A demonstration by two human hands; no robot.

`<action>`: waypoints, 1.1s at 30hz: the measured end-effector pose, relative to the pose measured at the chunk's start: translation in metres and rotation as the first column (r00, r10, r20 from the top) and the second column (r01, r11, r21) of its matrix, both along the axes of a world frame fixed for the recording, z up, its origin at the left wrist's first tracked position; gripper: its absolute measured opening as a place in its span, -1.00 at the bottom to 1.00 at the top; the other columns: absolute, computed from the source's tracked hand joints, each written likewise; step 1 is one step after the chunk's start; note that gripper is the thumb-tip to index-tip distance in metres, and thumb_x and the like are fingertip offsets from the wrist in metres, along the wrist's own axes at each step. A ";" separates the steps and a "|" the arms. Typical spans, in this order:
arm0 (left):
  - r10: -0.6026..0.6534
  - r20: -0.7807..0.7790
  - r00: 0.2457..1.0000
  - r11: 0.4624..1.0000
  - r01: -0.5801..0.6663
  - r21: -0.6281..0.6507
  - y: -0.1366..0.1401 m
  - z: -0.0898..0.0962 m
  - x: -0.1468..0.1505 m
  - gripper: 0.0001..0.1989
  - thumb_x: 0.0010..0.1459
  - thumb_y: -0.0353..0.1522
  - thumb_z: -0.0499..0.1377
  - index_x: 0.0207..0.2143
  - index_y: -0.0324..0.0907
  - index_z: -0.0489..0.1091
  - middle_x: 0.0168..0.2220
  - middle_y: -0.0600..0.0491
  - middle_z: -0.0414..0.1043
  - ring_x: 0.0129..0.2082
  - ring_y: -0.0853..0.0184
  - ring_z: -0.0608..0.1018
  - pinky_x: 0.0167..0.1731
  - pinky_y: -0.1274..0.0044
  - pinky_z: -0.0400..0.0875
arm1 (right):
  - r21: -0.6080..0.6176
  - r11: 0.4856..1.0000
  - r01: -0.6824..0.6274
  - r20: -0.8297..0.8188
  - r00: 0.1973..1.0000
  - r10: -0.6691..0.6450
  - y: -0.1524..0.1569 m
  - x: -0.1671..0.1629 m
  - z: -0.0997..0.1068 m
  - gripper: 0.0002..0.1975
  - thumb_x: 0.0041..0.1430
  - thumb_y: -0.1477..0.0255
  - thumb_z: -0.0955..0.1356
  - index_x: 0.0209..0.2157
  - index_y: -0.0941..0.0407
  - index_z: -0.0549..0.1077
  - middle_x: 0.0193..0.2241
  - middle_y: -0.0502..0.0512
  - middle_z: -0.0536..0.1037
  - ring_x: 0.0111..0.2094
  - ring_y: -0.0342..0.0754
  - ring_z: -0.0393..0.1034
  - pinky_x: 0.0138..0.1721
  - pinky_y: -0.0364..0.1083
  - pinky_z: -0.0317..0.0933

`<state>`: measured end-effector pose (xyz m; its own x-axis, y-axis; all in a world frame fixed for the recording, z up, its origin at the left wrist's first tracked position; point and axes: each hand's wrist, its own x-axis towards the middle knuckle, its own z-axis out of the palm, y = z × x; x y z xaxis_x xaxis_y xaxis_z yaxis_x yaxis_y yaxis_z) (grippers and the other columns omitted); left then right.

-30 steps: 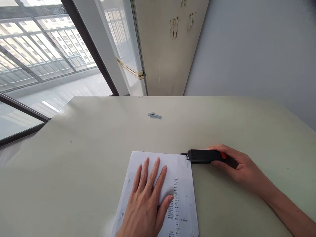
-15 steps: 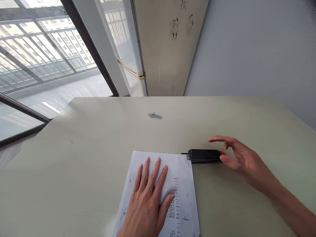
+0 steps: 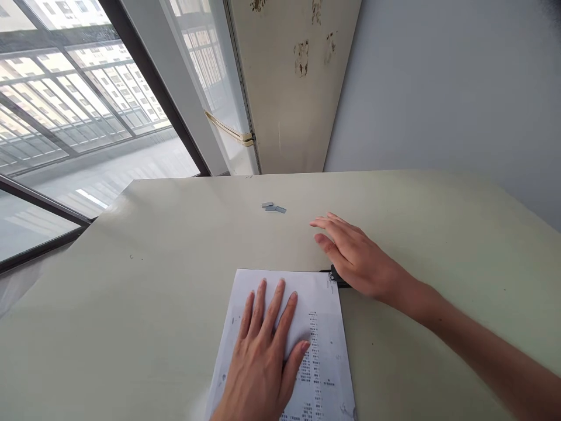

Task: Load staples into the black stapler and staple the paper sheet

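A: How is the L grip (image 3: pixel 260 362) posed?

B: Palm down, fingers spread, nothing clasped. Printed paper (image 3: pixel 326 354) is covered in part by it and extends out on both sides, more to its R. Both are borne by the pale table (image 3: pixel 131 339).

A: And the R grip (image 3: pixel 357 260)?

B: Fingers extended fwd & to the L, thumb set apart; nothing is held. It's positioned beyond the L grip & to its R.

A: Where's the black stapler (image 3: pixel 340 279)?

B: Mostly hidden by the R grip; only the head end is exposed, just below the thumb, at the paper's upper R corner. A thin dark edge is seen past the paper's top. Whether the stapler is touched by the R grip can't be told.

A: Other items?

B: Small grey strips (image 3: pixel 274 208), approx. three, are grouped fwd & L of the R grip's fingertips, apart from them. A tiny bent piece (image 3: pixel 131 256), prob. wire, is seen well to the L of the L grip, farther fwd. Beyond the R grip, a plain wall (image 3: pixel 438 88) is shown.
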<state>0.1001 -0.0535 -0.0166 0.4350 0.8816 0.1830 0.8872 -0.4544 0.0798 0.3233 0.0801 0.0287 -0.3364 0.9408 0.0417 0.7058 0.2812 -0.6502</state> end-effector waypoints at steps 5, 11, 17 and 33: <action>0.008 0.024 1.000 1.000 -0.008 -0.007 0.001 -0.001 0.000 -0.33 0.49 -0.24 0.04 0.53 -0.10 -0.12 0.54 -0.01 -0.10 0.53 -0.03 -0.10 0.41 0.05 0.14 | -0.025 1.000 0.015 -0.012 1.000 -0.016 0.003 -0.002 -0.007 -0.49 0.53 0.07 0.08 0.26 -0.03 0.38 0.35 0.12 0.40 0.49 0.24 -0.03 0.41 0.36 0.04; 0.013 0.041 0.999 1.000 -0.013 -0.006 0.000 -0.002 0.001 -0.34 0.49 -0.24 0.04 0.53 -0.07 -0.12 0.53 0.01 -0.08 0.53 -0.02 -0.09 0.41 0.05 0.15 | -0.023 1.000 0.001 -0.010 1.000 -0.001 0.000 0.000 -0.001 -0.49 0.53 0.06 0.09 0.25 -0.03 0.39 0.32 0.13 0.43 0.43 0.24 0.13 0.36 0.34 0.14; 0.012 0.024 1.000 1.000 -0.011 -0.009 -0.001 -0.001 0.002 -0.33 0.49 -0.22 0.05 0.53 -0.11 -0.11 0.53 -0.02 -0.09 0.53 -0.05 -0.09 0.41 0.04 0.14 | 0.014 0.986 -0.163 0.022 0.986 0.163 -0.011 0.025 0.000 -0.46 0.44 -0.04 0.22 0.26 -0.06 0.37 0.27 0.15 0.49 0.31 0.26 0.33 0.26 0.30 0.28; -0.040 0.042 0.998 0.997 0.043 -0.057 0.011 -0.001 0.000 -0.30 0.50 -0.16 0.02 0.54 -0.08 -0.21 0.55 -0.03 -0.19 0.53 -0.05 -0.19 0.42 -0.07 0.04 | 0.113 0.969 -0.220 0.083 0.974 0.211 -0.046 0.063 -0.004 -0.70 0.51 0.20 0.24 0.14 -0.08 0.46 -0.07 0.08 0.67 -0.24 0.07 0.60 -0.31 0.00 0.42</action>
